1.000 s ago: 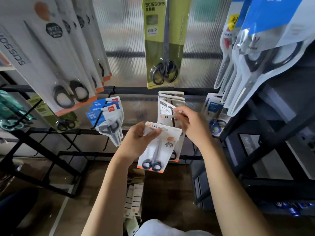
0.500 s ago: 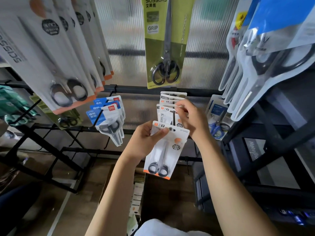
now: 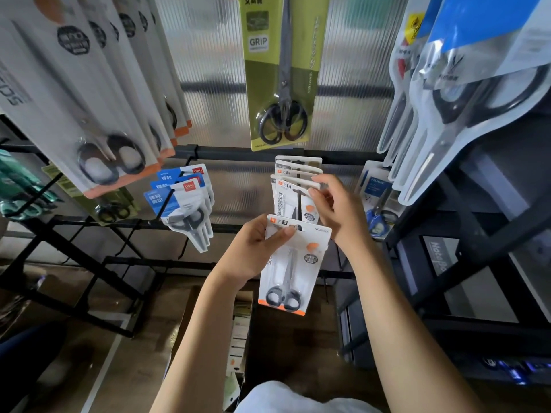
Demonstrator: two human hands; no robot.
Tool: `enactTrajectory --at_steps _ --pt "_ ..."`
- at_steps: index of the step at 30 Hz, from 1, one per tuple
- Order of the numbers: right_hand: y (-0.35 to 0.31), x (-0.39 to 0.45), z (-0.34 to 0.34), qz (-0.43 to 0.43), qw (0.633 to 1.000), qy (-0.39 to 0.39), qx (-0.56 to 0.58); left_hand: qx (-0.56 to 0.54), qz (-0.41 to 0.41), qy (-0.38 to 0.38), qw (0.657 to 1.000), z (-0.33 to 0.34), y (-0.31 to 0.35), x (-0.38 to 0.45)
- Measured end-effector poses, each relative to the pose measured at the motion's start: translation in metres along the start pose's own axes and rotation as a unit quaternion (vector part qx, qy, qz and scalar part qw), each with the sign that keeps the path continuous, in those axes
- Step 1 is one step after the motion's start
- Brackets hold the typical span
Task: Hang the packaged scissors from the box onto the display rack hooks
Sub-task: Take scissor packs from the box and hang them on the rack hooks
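Working down by size: the black metal display rack [image 3: 268,153] with crossbars and forward-pointing hooks fills the view, already loaded with big white and orange carded scissors [image 3: 98,120] at upper left, an olive-green carded pair [image 3: 280,70] at top centre, and clear blister packs [image 3: 447,114] at right. Below it on the floor is the open brown cardboard box [image 3: 238,332], with more packs stacked on edge inside.

Target row: a stack of white cards with orange trim [image 3: 295,186] hanging on the black centre hook [image 3: 298,201], directly under the olive pack. The right hand [image 3: 337,210] has its fingertips pinched on the right edge of the front cards, apparently fanning or steadying them.

The next pack, a white card with an orange bottom strip and black-handled scissors under a blister [image 3: 290,263], sits just below that stack and is not on the hook. The left hand [image 3: 256,248] grips its top-left corner, thumb across the front near the hang slot, fingers behind.

Handling, my read: light, and the thin card is stiff lengthwise but will flex at the corners. The weight sits low at the handles, so it swings from a top grip. The blister face looks slick, so hold bare card. Best hold is beside the slot, not over it; the thumb currently sits close to it and may block the hook tip.
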State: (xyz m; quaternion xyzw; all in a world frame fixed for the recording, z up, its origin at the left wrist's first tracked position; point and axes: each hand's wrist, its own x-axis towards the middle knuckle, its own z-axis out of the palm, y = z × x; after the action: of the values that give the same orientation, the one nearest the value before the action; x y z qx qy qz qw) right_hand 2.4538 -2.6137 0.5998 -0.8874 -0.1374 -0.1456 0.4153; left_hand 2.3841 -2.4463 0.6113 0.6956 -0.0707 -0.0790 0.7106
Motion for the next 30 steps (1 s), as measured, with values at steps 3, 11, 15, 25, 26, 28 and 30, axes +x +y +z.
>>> enactTrajectory --at_steps 3,11,15,25,26,28,30 --pt "0.003 -0.003 0.0 0.003 1.0 -0.005 0.003 0.014 -0.006 -0.008 1.0 -0.002 -0.004 0.0" --pt "0.01 -0.011 -0.003 0.029 1.0 -0.012 0.002 0.047 -0.005 0.049 0.998 -0.001 -0.02 0.004" --pt "0.013 -0.012 -0.007 0.024 0.999 -0.013 -0.023 0.047 -0.011 0.082 0.995 0.002 -0.024 0.012" --pt "0.034 -0.024 -0.012 0.083 0.994 -0.011 -0.075 0.076 -0.008 0.126 0.989 0.005 -0.028 0.042" --pt "0.037 -0.027 -0.011 0.099 0.991 -0.015 -0.093 0.08 -0.011 0.126 0.989 0.006 -0.029 0.044" --pt "0.044 -0.035 -0.006 0.14 0.98 -0.034 -0.136 0.086 -0.025 0.142 0.986 0.006 -0.034 0.045" --pt "0.051 -0.046 0.003 0.19 0.965 -0.065 -0.169 0.117 -0.044 0.193 0.973 0.005 -0.04 0.042"
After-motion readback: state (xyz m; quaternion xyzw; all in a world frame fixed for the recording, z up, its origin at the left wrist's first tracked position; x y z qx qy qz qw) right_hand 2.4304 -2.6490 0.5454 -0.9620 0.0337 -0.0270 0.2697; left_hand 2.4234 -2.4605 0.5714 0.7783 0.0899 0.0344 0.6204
